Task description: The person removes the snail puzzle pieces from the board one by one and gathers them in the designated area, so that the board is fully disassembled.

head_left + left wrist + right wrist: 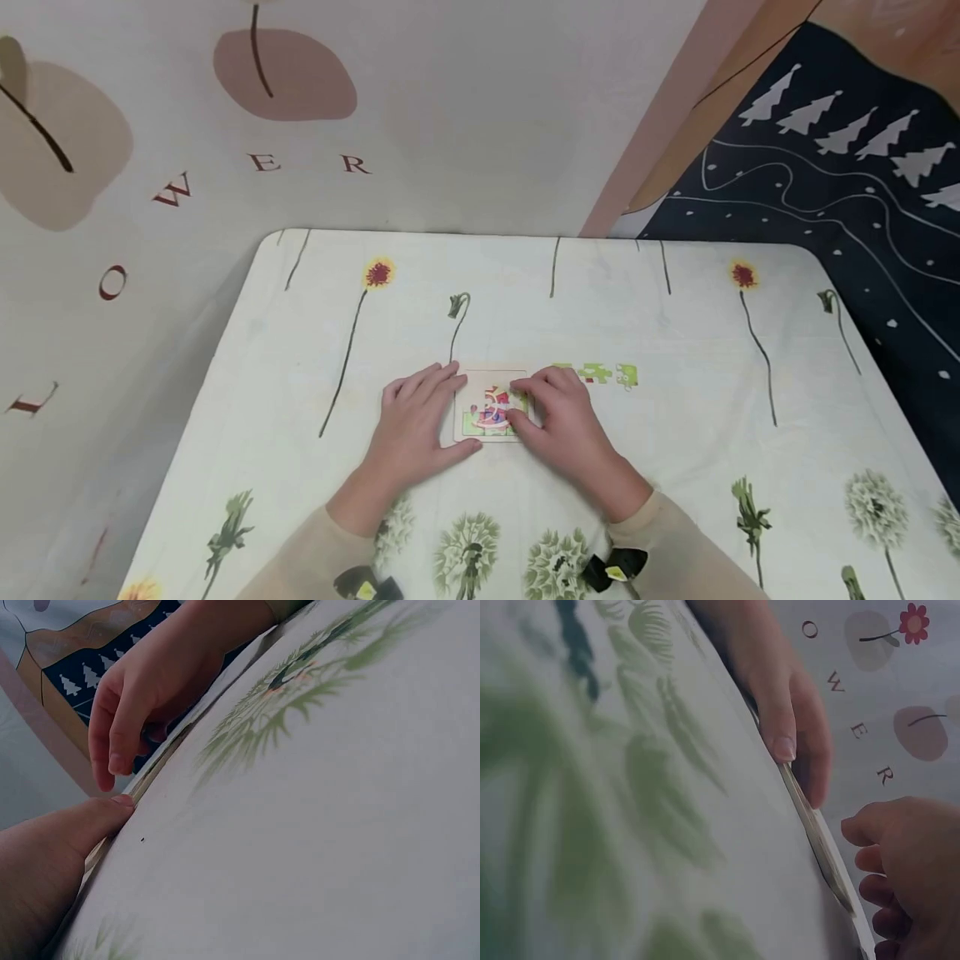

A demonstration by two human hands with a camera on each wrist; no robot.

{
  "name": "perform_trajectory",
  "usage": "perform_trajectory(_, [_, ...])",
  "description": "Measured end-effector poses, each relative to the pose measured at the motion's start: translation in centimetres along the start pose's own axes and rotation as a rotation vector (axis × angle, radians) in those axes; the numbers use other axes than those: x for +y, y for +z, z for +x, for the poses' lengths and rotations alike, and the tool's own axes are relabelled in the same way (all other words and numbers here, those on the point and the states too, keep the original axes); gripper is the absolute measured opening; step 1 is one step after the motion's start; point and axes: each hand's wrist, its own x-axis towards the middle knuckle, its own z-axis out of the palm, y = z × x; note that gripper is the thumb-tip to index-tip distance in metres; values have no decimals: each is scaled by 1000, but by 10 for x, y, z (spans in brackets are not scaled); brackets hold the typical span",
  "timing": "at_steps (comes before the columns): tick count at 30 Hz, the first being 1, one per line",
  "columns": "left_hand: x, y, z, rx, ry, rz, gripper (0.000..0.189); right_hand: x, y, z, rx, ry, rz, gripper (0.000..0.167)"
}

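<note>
Nearest, on the person's side of the puzzle board [471, 387], 2 beige sleeves [675, 542] reach in, a black strap [617, 570] showing at each, with printed dandelion heads [467, 552] between them. The left hand [411, 423] lies along the board's left side, fingers nearly straight, thumb stretched to its near edge, touching it without curling round. The right hand [564, 421] is over the board's right side, fingers bent, thumb and forefinger slightly apart; I cannot tell whether they have hold of a piece. The board lies flat on the white tablecloth [660, 433], its colourful picture [492, 419] partly filled in. Just to its right, slightly farther off, 3 green loose pieces [596, 373] sit in a row, the leftmost partly hidden. Well beyond the board rise a pale wall [480, 142], lettered to its left, and a dark panel [750, 179] with white trees to its right.
</note>
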Motion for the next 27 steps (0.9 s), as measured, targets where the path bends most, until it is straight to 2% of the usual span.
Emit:
perform_trajectory(6, [0,-1,0,12,3,-8,92,-9,9,5,-55,47,-66,55])
perform_trajectory(14, [-1,-1,-2,20,-3,-2,92,-15,23,6,-67,-6,-102,53])
perform_trajectory(20, [-1,0,0,20,11,-4,92,-17,22,6,-102,40,-116,63])
perform_trajectory(27, [0,2,2,23,12,-1,92,-20,19,7,-141,84,-156,59])
